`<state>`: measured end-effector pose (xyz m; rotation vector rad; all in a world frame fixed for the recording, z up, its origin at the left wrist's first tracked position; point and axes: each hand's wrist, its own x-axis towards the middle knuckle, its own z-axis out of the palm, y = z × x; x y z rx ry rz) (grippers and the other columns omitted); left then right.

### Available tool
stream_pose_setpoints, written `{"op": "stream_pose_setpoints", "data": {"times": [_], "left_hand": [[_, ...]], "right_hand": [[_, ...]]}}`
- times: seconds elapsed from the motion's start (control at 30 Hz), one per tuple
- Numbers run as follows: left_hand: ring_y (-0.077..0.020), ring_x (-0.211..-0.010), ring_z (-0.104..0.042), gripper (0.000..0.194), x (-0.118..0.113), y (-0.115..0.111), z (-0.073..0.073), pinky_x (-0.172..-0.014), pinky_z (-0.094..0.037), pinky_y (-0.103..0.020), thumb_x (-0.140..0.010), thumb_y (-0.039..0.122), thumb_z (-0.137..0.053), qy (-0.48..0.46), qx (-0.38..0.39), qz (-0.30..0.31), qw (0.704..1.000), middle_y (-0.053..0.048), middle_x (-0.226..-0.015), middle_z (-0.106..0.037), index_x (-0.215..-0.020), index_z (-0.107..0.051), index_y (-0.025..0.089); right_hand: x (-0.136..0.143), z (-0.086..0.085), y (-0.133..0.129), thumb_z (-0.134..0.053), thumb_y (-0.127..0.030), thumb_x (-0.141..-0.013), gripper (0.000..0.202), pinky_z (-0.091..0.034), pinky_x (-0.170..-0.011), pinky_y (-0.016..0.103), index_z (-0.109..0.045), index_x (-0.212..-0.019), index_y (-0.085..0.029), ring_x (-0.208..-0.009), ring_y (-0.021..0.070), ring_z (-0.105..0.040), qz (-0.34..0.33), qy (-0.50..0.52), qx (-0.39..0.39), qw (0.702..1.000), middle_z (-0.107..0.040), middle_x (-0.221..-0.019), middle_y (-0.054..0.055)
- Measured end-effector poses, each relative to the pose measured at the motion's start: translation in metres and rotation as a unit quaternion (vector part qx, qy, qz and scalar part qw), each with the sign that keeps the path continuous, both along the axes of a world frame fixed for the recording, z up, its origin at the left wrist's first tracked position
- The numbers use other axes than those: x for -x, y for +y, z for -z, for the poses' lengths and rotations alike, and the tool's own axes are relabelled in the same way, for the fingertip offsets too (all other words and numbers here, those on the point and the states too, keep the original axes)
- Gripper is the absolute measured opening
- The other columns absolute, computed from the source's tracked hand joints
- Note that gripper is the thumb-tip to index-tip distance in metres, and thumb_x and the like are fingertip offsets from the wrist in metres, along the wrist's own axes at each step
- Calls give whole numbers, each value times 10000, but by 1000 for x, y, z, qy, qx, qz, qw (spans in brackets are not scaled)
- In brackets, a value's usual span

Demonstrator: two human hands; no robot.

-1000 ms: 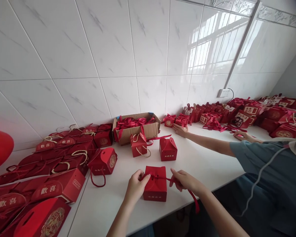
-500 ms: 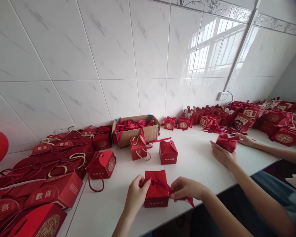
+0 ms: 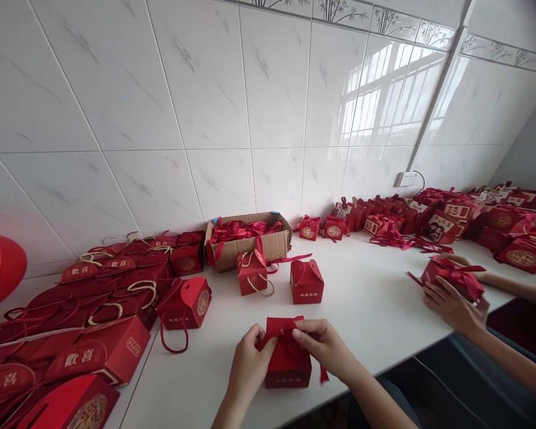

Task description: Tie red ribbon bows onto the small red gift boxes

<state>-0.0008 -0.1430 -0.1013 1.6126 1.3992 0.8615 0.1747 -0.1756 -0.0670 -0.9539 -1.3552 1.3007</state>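
Observation:
In front of me on the white table stands a red gift box [image 3: 288, 362] with a dark red ribbon [image 3: 287, 343] knotted across its top. At the box's left side, my left hand [image 3: 250, 360] pinches the ribbon between thumb and fingers. My right hand [image 3: 324, 347] is over the box's top right, its thumb and forefinger closed on the ribbon near the knot. One ribbon tail [image 3: 324, 370] hangs down at the right, below that hand. Just behind are a second red box [image 3: 307, 282] and a box with rope handles [image 3: 252, 274].
Many red boxes [image 3: 102, 345] crowd the left, and more [image 3: 451, 220] line the wall at right. A cardboard carton [image 3: 232, 255] of ribbons stands at the back. A co-worker's hands [image 3: 458, 307] hold a ribboned box [image 3: 455, 277]. A red container [image 3: 2, 271] shows at far left.
My right hand has moved from the box's right side up and left to the knot. My left hand keeps its pinch. The co-worker's hands and box have shifted right and nearer.

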Motion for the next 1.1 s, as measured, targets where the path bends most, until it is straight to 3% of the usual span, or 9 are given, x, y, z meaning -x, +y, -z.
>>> {"op": "stream_pose_setpoints", "data": {"times": [0.1,0.2,0.33,0.47,0.6,0.73,0.87,0.97,1.1], "left_hand": [[-117,-577,-375,297,-1,-2,-1,-525,-314,-194,-767,396,-504,-2,-28,-7,1000,61,-591,-351,-639,-303,218],[-118,-586,-384,292,-3,-4,-2,-536,-323,-194,-759,378,-509,-4,-40,-13,999,59,-595,-357,-636,-298,219],[-119,-589,-384,287,-4,-5,-3,-534,-317,-197,-758,375,-499,0,-30,-9,999,60,-597,-353,-641,-288,220],[-116,-581,-376,290,-4,-5,-2,-527,-303,-200,-757,379,-496,13,-18,-13,1000,62,-595,-345,-641,-283,221],[-114,-577,-363,290,-4,-6,-4,-518,-289,-203,-761,375,-485,16,0,-12,1000,64,-599,-338,-647,-266,223],[-119,-586,-367,288,-5,-6,-5,-527,-289,-210,-765,382,-479,22,-2,-8,1000,61,-600,-341,-647,-270,222],[-120,-587,-357,295,-4,-3,-5,-541,-288,-219,-754,386,-506,19,-6,-8,1000,57,-589,-339,-624,-303,216],[-118,-595,-355,331,4,-1,-12,-552,-294,-224,-741,426,-554,-30,39,47,998,49,-594,-354,-599,-355,203],[-101,-563,-319,402,24,-2,-34,-533,-280,-221,-725,483,-609,-93,138,165,972,54,-573,-326,-568,-385,188]], "right_hand": [[11,1,4,-549,-437,-839,333,-418,-594,256,-676,-701,-162,-613,135,-507,69,-33,-31,997,-581,-630,10],[15,1,4,-499,-396,-870,297,-434,-653,271,-677,-798,-169,-682,157,-543,109,-81,-61,989,-628,-719,30],[15,3,2,-500,-351,-864,252,-445,-707,286,-688,-890,-185,-765,184,-577,105,-120,-64,985,-667,-803,46],[14,10,3,-593,-311,-795,146,-398,-591,256,-617,-854,-180,-605,143,-517,134,-111,-46,984,-633,-653,2],[13,17,4,-626,-286,-762,243,-387,-569,248,-532,-967,-196,-549,127,-491,154,-88,-22,984,-616,-607,-37],[15,13,1,-586,-360,-796,191,-437,-649,272,-610,-802,-170,-688,169,-580,116,-75,-10,990,-651,-722,32],[18,7,-2,-518,-382,-848,226,-438,-649,264,-535,-737,-186,-689,163,-583,118,-70,-30,990,-650,-718,29],[19,6,-2,-506,-394,-854,233,-443,-630,259,-477,-728,-200,-642,159,-586,123,-52,-26,991,-638,-650,16],[21,6,-1,-538,-381,-820,229,-438,-593,264,-487,-691,-198,-589,171,-586,176,-75,-6,982,-620,-582,19]]}}
